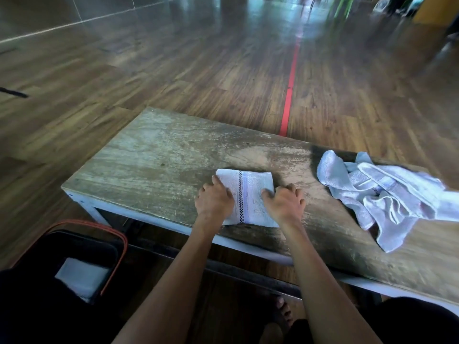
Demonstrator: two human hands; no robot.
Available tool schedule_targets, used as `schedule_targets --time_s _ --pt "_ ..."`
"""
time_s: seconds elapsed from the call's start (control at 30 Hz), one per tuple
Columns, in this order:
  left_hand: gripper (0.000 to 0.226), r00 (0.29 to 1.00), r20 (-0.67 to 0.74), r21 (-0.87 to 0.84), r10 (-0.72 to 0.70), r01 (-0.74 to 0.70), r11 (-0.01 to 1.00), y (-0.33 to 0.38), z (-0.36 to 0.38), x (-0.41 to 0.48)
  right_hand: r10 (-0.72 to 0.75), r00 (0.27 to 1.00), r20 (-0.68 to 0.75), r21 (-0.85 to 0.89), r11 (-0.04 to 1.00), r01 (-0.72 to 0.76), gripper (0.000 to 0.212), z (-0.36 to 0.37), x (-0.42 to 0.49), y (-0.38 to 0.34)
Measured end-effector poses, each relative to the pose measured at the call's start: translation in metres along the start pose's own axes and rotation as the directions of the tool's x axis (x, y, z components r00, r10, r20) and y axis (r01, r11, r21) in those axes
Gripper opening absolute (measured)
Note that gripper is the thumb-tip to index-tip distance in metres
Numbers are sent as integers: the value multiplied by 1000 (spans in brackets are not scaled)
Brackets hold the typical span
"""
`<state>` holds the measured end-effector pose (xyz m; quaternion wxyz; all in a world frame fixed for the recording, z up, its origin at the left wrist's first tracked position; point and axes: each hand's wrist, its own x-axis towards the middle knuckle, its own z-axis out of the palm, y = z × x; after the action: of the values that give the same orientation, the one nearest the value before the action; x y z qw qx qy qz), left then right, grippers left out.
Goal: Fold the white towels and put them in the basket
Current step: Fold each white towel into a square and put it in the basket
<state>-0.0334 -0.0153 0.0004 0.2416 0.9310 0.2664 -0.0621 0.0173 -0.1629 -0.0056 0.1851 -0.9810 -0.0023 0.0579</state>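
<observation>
On the bench (149, 157), the folded towel (248, 194) is clamped by left hand (214, 202) and right hand (284, 203), fingers (289, 189) curled. If carried loosely to the basket (121, 244), it could be unfolded.

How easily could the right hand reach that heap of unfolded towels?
Probably yes: the heap lies on the same table, to the right of the right hand, with only bare wood between them. It would first have to leave the folded towel.
</observation>
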Motion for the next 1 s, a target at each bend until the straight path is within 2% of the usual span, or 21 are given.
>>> schedule_targets --time_s 0.07,0.13,0.2,0.3,0.43,0.53,0.73,0.87,1.0 --pt "54 1000 -9 -56 19 -19 998 3 -5 1 45 996 71 110 993 -53 40 -1 1 0" --pt "49 997 -20 -238 75 -77 968 4 -7 1 64 993 101 227 970 -86 34 0 0 0" --pt "50 993 -25 -435 118 -117 893 2 -6 0 71 993 95 365 925 -101 34 -4 -1 -1" --pt "53 996 -30 -624 89 -88 777 -2 -1 -3 50 991 125 593 797 -115 33 -12 -7 -3" --pt "53 999 -21 -786 38 -40 617 2 -2 -15 41 998 55 724 686 -68 26 -19 -18 1" --pt "50 996 -58 -836 72 -88 542 5 -7 -25 58 998 19 769 637 -52 24 -28 -29 6" --pt "47 974 -146 -877 171 -207 433 10 -50 -51 -20 983 -183 785 599 158 15 -65 -44 -10" --pt "45 954 -251 -843 165 -299 447 -6 -90 -66 -155 958 -242 775 563 287 22 -96 -58 -47" --pt "46 924 -373 -780 87 -363 509 -46 -138 -86 -278 927 -251 787 500 363 21 -104 -79 -104"
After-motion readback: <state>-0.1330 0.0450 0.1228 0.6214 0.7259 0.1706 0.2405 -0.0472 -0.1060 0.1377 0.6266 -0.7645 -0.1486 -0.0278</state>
